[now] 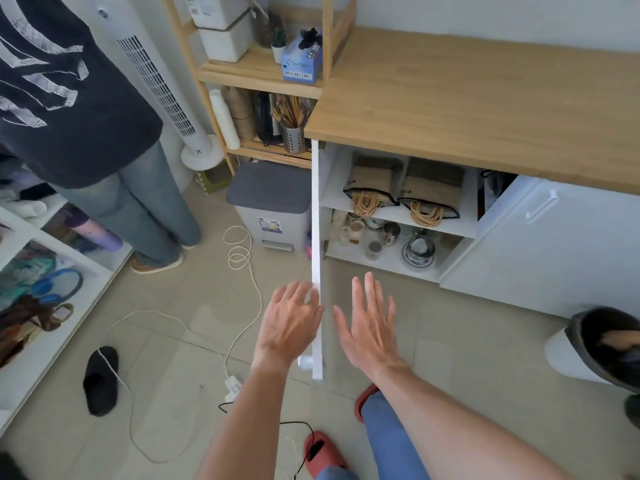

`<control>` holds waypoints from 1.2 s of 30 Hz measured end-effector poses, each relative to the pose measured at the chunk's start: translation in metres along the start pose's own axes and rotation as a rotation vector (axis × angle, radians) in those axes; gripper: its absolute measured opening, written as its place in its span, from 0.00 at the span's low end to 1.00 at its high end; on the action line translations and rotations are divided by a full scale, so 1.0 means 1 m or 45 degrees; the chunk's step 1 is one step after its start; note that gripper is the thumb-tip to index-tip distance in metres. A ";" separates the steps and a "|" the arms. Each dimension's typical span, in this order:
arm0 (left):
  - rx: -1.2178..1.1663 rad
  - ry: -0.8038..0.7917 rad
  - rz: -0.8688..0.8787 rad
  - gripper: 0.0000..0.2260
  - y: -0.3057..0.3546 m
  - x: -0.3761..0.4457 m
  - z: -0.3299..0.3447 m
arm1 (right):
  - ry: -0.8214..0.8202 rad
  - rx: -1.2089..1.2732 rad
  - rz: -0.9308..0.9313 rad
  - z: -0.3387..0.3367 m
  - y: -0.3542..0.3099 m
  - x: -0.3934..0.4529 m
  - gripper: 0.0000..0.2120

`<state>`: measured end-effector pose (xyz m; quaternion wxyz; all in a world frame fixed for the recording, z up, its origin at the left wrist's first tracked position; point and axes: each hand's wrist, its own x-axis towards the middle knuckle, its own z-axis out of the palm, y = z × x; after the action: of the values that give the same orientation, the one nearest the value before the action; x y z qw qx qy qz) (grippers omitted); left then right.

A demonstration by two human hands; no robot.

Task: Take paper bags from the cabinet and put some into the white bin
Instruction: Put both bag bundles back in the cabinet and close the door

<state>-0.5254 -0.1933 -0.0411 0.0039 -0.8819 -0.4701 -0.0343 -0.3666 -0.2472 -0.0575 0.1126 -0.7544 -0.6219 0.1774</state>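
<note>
Bare and flat, both hands hover in front of the open cabinet with fingers straight and holding nothing: the left hand [291,320] lies against the near edge of the white cabinet door [316,258], which stands swung out edge-on toward the camera, and the right hand [369,323] floats just right of that door, apart from it. Beyond the hands, the cabinet's upper shelf [332,199] carries two bundles of brown paper bags [401,188] lying side by side, twine handles hanging toward the front, each banded with a dark cord. Below them the lower shelf holds mugs [353,230], small jars and a blue-and-white dish [418,259]. A wooden table [467,98] tops the cabinet. At the far left of the door stands a grey lidded pedal bin [270,202]; at the right edge, near, sits a white bin [568,355] with a dark liner, well apart from the bags.

My reading is that the cabinet is open and the bags are not yet taken. Next comes a reach up and in to the upper shelf, closing on one bundle, then carrying bags to the white bin.
</note>
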 end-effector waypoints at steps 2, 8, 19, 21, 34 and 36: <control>-0.037 0.117 0.212 0.16 0.019 0.027 0.002 | 0.014 0.036 0.043 -0.007 0.019 0.002 0.38; -0.173 0.066 0.430 0.18 0.074 0.088 0.014 | 0.064 0.117 0.241 -0.035 0.086 0.016 0.38; -0.007 -0.175 0.225 0.34 0.144 0.209 0.031 | 0.167 -0.187 0.460 -0.091 0.198 0.074 0.35; 0.009 -0.181 0.195 0.36 0.152 0.234 0.033 | 0.189 -0.230 0.483 -0.100 0.213 0.088 0.34; -0.058 -0.204 0.028 0.39 0.195 0.319 0.043 | 0.230 -0.189 0.500 -0.117 0.259 0.141 0.46; -0.055 -0.236 0.037 0.39 0.197 0.329 0.043 | 0.208 -0.224 0.487 -0.122 0.269 0.152 0.48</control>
<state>-0.1763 -0.0287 -0.0579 -0.0580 -0.8880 -0.4547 0.0373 -0.0506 -0.1458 -0.0707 0.0606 -0.8773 -0.4696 0.0788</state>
